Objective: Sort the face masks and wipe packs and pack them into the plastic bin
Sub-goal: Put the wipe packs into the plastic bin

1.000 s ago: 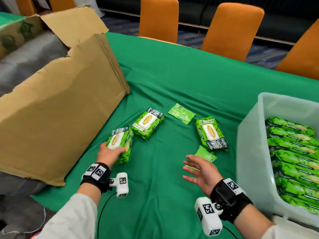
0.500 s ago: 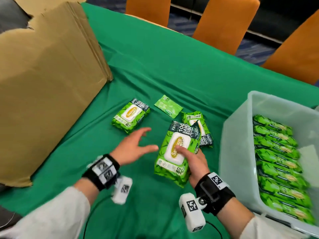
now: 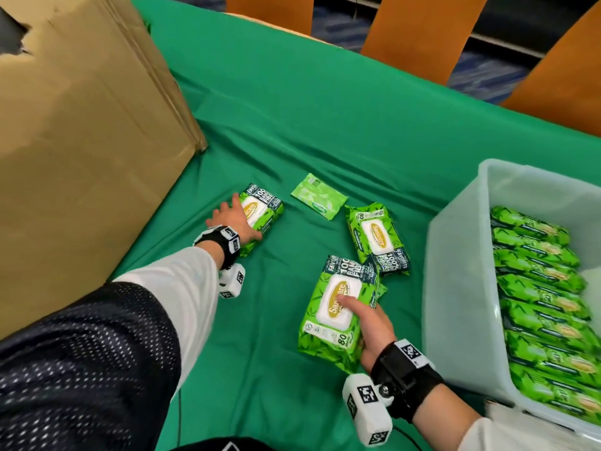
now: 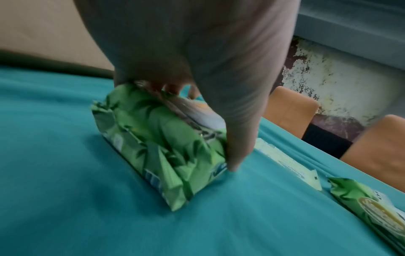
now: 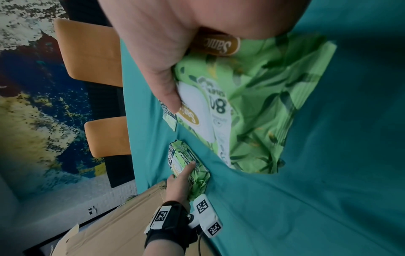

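Note:
My left hand [image 3: 232, 218] reaches out to the far-left green wipe pack [image 3: 263, 216] on the green cloth and grips it, thumb [image 4: 237, 149] on one side and fingers over the far edge. My right hand [image 3: 367, 323] holds another wipe pack [image 3: 335, 315] just left of the plastic bin [image 3: 455, 288], with the thumb [image 5: 166, 90] on its white lid and the fingers hidden beneath. A third wipe pack [image 3: 377, 239] lies between the held pack and the bin. A small flat green sachet [image 3: 318, 196] lies further back.
The bin holds a row of several wipe packs [image 3: 540, 288] standing on edge. A large cardboard box [image 3: 81, 141] stands close on the left, just beyond my left hand. Orange chairs [image 3: 419, 30] line the table's far edge.
The pack first in my left hand passed to my right hand, which still holds it. My left hand has since reached out to the far-left pack and gripped it.

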The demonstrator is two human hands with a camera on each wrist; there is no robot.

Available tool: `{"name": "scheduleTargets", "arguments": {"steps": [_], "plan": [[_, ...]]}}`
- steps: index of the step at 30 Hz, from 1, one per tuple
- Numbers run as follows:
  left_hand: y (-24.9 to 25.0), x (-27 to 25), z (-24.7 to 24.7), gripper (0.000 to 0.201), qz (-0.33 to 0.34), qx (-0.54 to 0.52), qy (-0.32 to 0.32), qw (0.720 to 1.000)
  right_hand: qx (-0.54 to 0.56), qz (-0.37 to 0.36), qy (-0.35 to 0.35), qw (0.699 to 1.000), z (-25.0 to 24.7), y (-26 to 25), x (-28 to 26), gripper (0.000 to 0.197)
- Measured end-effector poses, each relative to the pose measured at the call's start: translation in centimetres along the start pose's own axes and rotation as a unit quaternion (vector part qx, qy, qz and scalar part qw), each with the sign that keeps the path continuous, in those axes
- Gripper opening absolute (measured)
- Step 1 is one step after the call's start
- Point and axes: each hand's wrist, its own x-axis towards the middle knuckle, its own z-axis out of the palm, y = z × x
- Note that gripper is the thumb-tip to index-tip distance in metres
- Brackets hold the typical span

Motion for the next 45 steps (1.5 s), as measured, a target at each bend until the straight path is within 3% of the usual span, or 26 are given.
{"name": "scheduleTargets", "arguments": {"steps": [3,6,9,10,11,13,15,17,20,23,25,27,29,32,36,39,41,43,45], "plan": [[0.8,-1.8,-1.0,0.131,-0.002,-0.015,0.024,1.000,-0.016,-0.008,-0.010,1.000,0.3,-1.2,-1.9,0.085],[1.4,-6.2,-2.2,0.118,0.038,-0.183,0.012,0.982,0.001,-0.004,-0.012,1.000,0.2,-1.6,-2.2,0.079],[2.4,-13.5,-3.0,0.091,0.139,-0.386,-0.045,0.911,0.020,0.018,0.003,1.000,0.0,-1.0,-1.3,0.106],[2.9,-16.1,-2.9,0.086,0.166,-0.433,-0.069,0.883,0.027,0.025,0.002,0.999,-0.1,-0.8,-0.9,0.109],[3.3,-18.6,-2.4,0.085,0.186,-0.459,-0.087,0.864,0.037,0.033,0.000,0.999,-0.3,-0.4,-0.1,0.098],[4.3,-22.9,-0.9,0.088,0.210,-0.429,-0.086,0.874,0.044,0.032,-0.034,0.998,0.1,-0.5,-1.0,0.065],[5.1,-25.6,0.5,0.089,0.204,-0.354,-0.070,0.910,0.068,0.028,-0.053,0.996,0.6,-1.0,-3.2,0.061],[5.5,-26.7,0.6,0.075,0.198,-0.369,-0.086,0.904,0.089,0.032,-0.089,0.992,0.1,-0.9,-4.4,0.049],[5.0,-26.2,0.4,0.050,0.204,-0.454,-0.131,0.857,0.129,0.058,-0.151,0.978,-0.8,-0.8,-6.3,0.050],[4.7,-25.6,0.5,0.085,0.142,-0.556,-0.175,0.800,0.155,0.053,-0.168,0.972,-1.5,-0.6,-7.2,0.056],[4.6,-25.7,0.8,0.106,0.066,-0.618,-0.271,0.735,0.146,0.059,-0.176,0.972,-1.8,-0.7,-7.6,0.056],[4.6,-26.6,0.6,0.081,0.010,-0.646,-0.383,0.660,0.134,0.041,-0.172,0.975,-2.0,-0.8,-7.8,0.057],[4.7,-27.5,1.0,0.060,-0.011,-0.649,-0.421,0.633,0.110,0.010,-0.158,0.981,-2.0,-1.0,-7.9,0.060],[4.7,-27.8,1.6,0.046,0.005,-0.654,-0.374,0.657,0.074,-0.032,-0.125,0.989,-2.7,-0.7,-6.8,0.075],[3.9,-27.4,2.4,0.055,-0.014,-0.667,-0.315,0.676,0.034,-0.079,-0.108,0.990,-4.4,-1.8,-7.7,0.051],[2.8,-26.8,2.7,0.055,-0.049,-0.696,-0.288,0.656,0.011,-0.100,-0.079,0.992,-6.2,-2.8,-7.8,0.042],[2.1,-26.4,2.5,0.044,-0.068,-0.713,-0.265,0.645,0.013,-0.095,-0.065,0.993,-7.3,-3.9,-8.0,0.053],[1.7,-25.6,2.5,0.049,-0.071,-0.698,-0.207,0.682,0.043,-0.066,-0.101,0.992,-8.0,-5.2,-8.5,0.050],[1.9,-25.5,2.8,0.080,-0.049,-0.662,-0.180,0.725,0.082,-0.039,-0.163,0.983,-7.9,-6.6,-9.6,0.034]]}}
